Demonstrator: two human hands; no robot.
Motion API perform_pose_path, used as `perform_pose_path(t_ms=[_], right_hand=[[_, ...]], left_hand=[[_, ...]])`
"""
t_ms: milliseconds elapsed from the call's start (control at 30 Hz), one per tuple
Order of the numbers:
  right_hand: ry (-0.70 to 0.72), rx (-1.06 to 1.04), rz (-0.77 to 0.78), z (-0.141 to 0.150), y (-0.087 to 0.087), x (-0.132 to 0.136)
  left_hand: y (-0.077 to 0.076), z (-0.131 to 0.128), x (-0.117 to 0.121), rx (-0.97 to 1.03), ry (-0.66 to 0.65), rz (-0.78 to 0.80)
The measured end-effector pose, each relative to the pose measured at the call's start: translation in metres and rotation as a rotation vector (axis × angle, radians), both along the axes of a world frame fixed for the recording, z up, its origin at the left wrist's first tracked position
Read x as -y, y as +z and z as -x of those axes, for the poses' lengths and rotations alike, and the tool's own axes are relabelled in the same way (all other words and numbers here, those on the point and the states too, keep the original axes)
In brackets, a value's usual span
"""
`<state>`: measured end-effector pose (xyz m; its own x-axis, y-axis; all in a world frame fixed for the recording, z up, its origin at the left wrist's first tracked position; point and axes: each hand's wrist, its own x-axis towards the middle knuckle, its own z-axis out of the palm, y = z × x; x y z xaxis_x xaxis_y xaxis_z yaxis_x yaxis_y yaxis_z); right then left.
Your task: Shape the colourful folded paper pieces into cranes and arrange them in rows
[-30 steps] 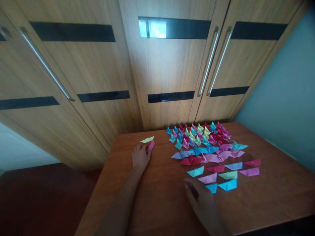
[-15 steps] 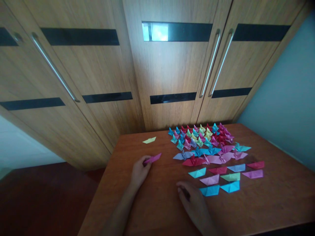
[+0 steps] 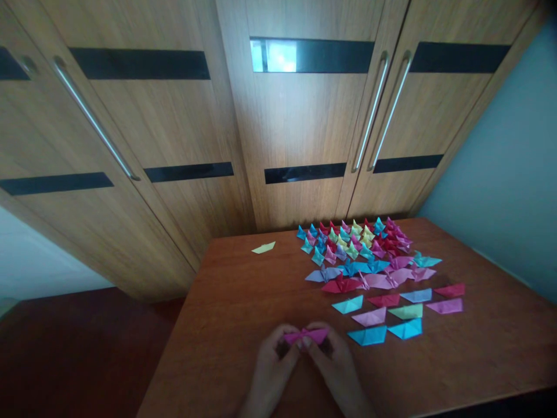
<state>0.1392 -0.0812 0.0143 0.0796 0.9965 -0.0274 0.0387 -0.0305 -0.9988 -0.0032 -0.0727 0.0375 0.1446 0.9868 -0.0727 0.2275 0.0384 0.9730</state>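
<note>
A magenta folded paper piece (image 3: 317, 335) is pinched between both hands, low in the middle of the view over the table. My left hand (image 3: 275, 355) is closed on its left end, thumb near the centre. On its right end my right hand (image 3: 334, 355) is closed too, the thumbs almost meeting. Just right of my right hand lie two blue folded paper pieces (image 3: 368, 335). A pale pink folded piece (image 3: 369, 317) and a turquoise one (image 3: 348, 305) lie a little farther back.
The brown wooden table (image 3: 226, 302) carries rows of winged origami figures (image 3: 342, 284) and small pointed ones (image 3: 353, 251) at the back right. A yellow folded paper (image 3: 263, 248) lies at the back left. Behind stands a wooden wardrobe (image 3: 300, 128); a pale blue wall (image 3: 500, 174) is on the right.
My left hand has brought the magenta paper from the table's left side toward me and to the right. My right hand has moved slightly left and taken hold of its other end.
</note>
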Motion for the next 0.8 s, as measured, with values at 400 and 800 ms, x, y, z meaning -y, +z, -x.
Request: perform_pose_path(t_ms=[400,800], right_hand=[[0.019,0.055,0.087,-0.051,0.003,0.023],[-0.632,0.450,0.127,-0.249,0.018,0.029]], left_hand=[[-0.005,-0.030,0.007,0.090,-0.178,0.046],[-0.013,0.010,-0.016,-0.401,-0.082,-0.226]])
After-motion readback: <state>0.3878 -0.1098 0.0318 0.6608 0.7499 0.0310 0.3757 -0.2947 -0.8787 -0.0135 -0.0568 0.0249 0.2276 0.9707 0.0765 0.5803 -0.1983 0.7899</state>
